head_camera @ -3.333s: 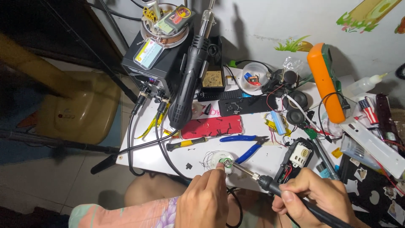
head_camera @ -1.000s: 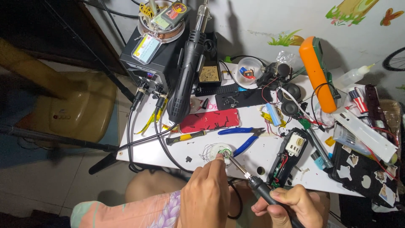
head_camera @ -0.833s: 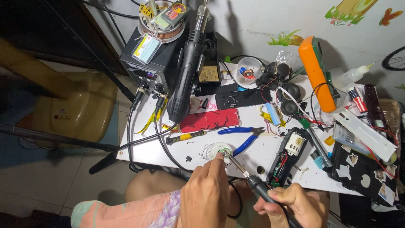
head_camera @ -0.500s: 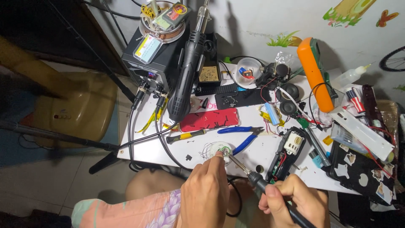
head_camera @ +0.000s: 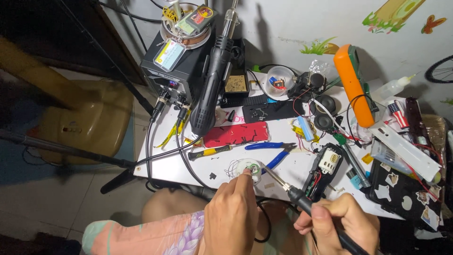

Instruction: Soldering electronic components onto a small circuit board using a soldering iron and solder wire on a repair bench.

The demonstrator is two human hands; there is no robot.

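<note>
— What are the fingers doing at the small round part (head_camera: 249,168)?

— The left hand (head_camera: 231,215) has its fingers pinched together, tips pressed onto the near edge of that pale disc, pinning it to the white tabletop (head_camera: 165,163). The right hand (head_camera: 340,223) has its fingers curled tight round the black handle of a soldering iron (head_camera: 302,200), thumb on top; the metal tip slants up and left, ending just right of the disc's centre. Whether it touches, I cannot tell.

— And the hands themselves?

— Both come up from the bottom edge, backs toward the camera. The left wrist rises straight below the disc; the right sits lower and to the disc's right, the iron's handle running off past it.

— What lies around the disc?

— Blue-handled pliers (head_camera: 271,150) just above and right of it, a red flat case (head_camera: 236,134) beyond those, a yellow-handled tool (head_camera: 210,152) up to its left, an open black housing (head_camera: 323,171) to its right. The black soldering station (head_camera: 172,63) stands well beyond it.
</note>
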